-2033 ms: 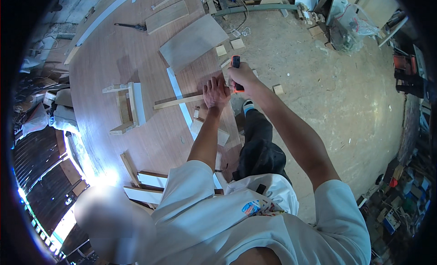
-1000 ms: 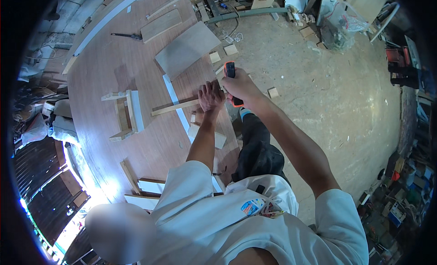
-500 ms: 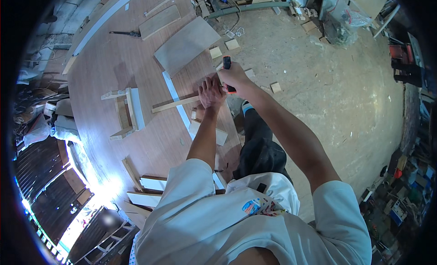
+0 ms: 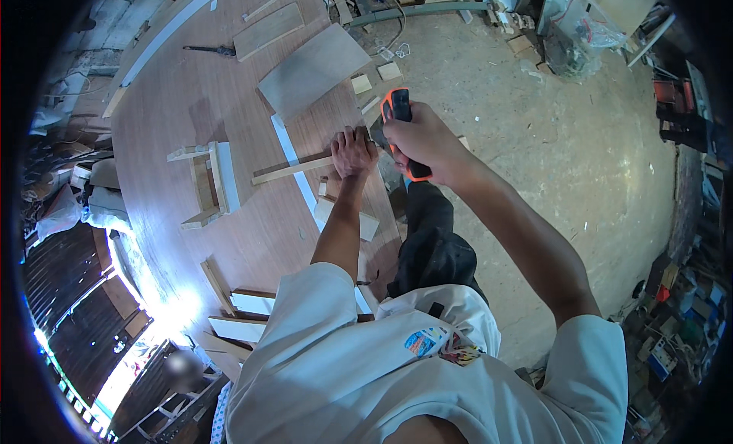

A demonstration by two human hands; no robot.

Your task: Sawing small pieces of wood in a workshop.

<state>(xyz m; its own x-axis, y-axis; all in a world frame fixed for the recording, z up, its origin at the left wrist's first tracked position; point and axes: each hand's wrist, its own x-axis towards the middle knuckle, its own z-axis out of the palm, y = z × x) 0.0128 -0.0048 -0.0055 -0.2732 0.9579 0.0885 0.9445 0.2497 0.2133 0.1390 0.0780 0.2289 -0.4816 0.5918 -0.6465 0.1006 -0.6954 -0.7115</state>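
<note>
My left hand (image 4: 353,152) presses down on a thin wooden strip (image 4: 294,170) at the table's right edge, its fingers bent over the wood. The strip lies across a long white-faced board on the brown table (image 4: 153,161). Just right of that edge, my right hand (image 4: 427,144) grips the orange and black handle of a handsaw (image 4: 396,104). The saw's blade is barely visible, seen nearly edge-on. Close to my left wrist lie a small wood block (image 4: 323,187) and a short pale board (image 4: 359,219).
A small wooden frame (image 4: 220,177) stands left on the table. Farther back lie a grey panel (image 4: 313,71), a smaller board (image 4: 269,32) and a dark tool (image 4: 210,50). Offcuts (image 4: 389,71) and a plastic bag (image 4: 574,51) sit on the concrete floor.
My right hand has drawn the saw back to the right and toward me, away from the left hand. The left hand stays in place on the strip.
</note>
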